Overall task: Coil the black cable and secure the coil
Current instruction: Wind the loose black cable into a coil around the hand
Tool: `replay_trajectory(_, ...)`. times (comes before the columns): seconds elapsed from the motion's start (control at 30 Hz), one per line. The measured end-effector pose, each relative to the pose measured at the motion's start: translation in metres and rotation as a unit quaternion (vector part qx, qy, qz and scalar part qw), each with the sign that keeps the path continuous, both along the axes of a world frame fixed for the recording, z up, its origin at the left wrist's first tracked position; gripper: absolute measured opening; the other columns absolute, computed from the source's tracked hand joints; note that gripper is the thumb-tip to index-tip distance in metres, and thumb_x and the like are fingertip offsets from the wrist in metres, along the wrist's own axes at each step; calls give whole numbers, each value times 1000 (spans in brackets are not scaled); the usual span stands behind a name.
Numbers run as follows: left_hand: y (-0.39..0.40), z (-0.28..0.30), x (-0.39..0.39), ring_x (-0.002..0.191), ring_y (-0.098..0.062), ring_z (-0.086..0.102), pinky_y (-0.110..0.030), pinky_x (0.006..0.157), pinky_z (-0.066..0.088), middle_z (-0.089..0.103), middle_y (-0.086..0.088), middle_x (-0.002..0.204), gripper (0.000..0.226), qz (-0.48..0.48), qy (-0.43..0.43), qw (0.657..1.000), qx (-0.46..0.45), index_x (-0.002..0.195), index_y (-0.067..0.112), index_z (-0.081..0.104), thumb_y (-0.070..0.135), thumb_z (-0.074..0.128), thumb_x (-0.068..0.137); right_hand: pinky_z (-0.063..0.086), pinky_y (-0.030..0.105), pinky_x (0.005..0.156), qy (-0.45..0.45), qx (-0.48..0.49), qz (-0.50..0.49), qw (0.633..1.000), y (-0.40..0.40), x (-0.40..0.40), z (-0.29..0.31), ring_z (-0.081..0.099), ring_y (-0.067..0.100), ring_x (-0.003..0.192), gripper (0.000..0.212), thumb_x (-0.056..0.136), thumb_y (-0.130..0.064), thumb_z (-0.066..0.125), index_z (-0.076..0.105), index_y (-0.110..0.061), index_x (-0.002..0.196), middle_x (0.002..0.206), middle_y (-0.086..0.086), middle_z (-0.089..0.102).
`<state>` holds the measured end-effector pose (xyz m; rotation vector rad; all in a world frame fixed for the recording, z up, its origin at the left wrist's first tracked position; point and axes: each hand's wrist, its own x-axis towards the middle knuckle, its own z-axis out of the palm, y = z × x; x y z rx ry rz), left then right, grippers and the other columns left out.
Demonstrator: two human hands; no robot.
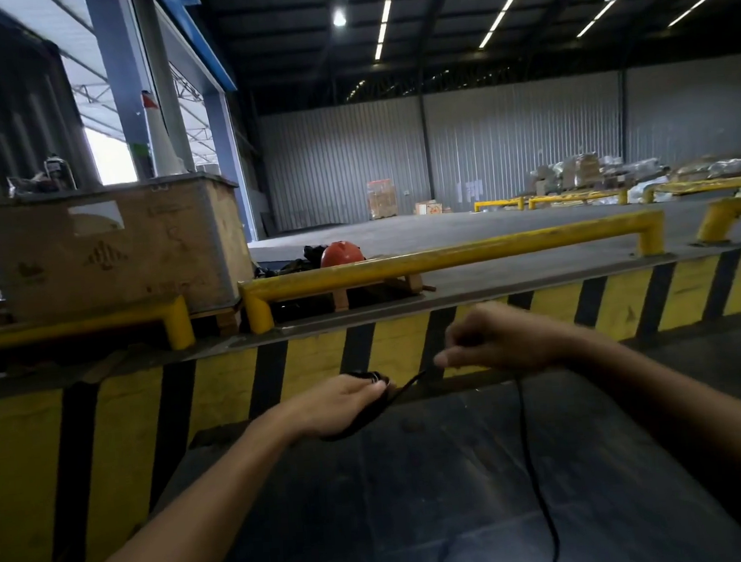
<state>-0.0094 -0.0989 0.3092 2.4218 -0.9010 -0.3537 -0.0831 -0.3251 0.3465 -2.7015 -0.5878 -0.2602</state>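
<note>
1. Two bare hands, one black cable, one orange helmet [341, 253], one crate [119, 249], several yellow rails [447, 254].
2. The left hand [348, 406] has its fingers [375, 385] clamped round a small bundle of cable [373, 410] loops, thumb on top.
3. From the bundle a strand runs right and up to the right hand [495, 341], whose fingers pinch it; beyond them the cable hangs down toward the near edge.
4. Behind the hands stands a yellow-and-black striped wall [321, 356]; below them lies a dark surface [401, 502].
</note>
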Motion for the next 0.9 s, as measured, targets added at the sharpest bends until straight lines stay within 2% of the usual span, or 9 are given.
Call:
replay_trajectory(0.07,1,-5,-1,98,-24,58,-39,88,45,61,-7,112,43,-25,34,999,8,123,29,57,48,29,97,41,19,57,-30,1,-22,999,-11,4,11,52,5,61,14,88,-33,57,60,-21,80,71,-5,54)
replay_trajectory(0.17,-5,-2,-15,110,-10,53,-34,89,44,55,12,119,32,-76,151,982,-82,119,51,51,47,28,98,40,20,56,-109,47,-53,991,-21,19,12,51,6,61,14,85,-34,61,59,-21,79,69,-6,53)
replay_trajectory(0.3,-18,5,-29,132,-24,45,-53,99,41,50,4,136,37,-148,345,885,-275,122,46,56,48,33,92,49,34,60,-118,194,-57,972,-18,35,-17,57,14,63,25,88,-38,53,64,-18,81,71,2,60)
replay_trajectory(0.4,-27,19,-32,125,-27,53,-59,93,45,53,-3,138,43,-177,387,810,-403,124,40,58,47,40,86,55,36,73,-26,241,-17,970,9,36,-54,67,11,78,27,96,-31,42,67,-33,85,84,-1,69)
replay_trajectory(0.47,-31,33,-32,118,-28,58,-63,92,44,54,-7,137,43,-163,374,779,-476,122,38,59,49,43,85,49,29,65,23,217,-12,976,34,25,-75,60,2,65,38,98,-31,37,64,-36,72,73,-7,63)
replay_trajectory(0.53,-32,43,-27,118,-26,56,-66,98,36,56,-5,132,39,-123,317,789,-512,120,41,58,48,36,88,45,25,64,58,151,0,987,57,10,-88,55,0,60,40,99,-39,33,59,-29,70,70,-7,59)
replay_trajectory(0.67,-19,39,-5,123,-23,48,-60,99,33,45,-1,141,35,-64,202,876,-433,122,45,53,44,27,98,50,26,72,60,16,43,997,62,-3,-77,62,9,76,36,99,-38,34,62,-17,90,90,4,67)
replay_trajectory(0.8,5,32,12,118,-20,48,-54,98,36,43,1,143,33,-11,188,918,-349,118,49,55,46,30,97,48,25,68,46,10,19,999,25,1,-38,58,9,74,27,96,-33,42,61,-14,94,86,2,61)
replay_trajectory(0.9,16,28,14,122,-22,46,-55,108,30,46,3,138,31,14,136,958,-253,112,52,57,45,30,98,43,20,60,-2,26,-4,1000,-3,5,-15,55,1,63,16,92,-32,50,61,-23,84,74,-5,57)
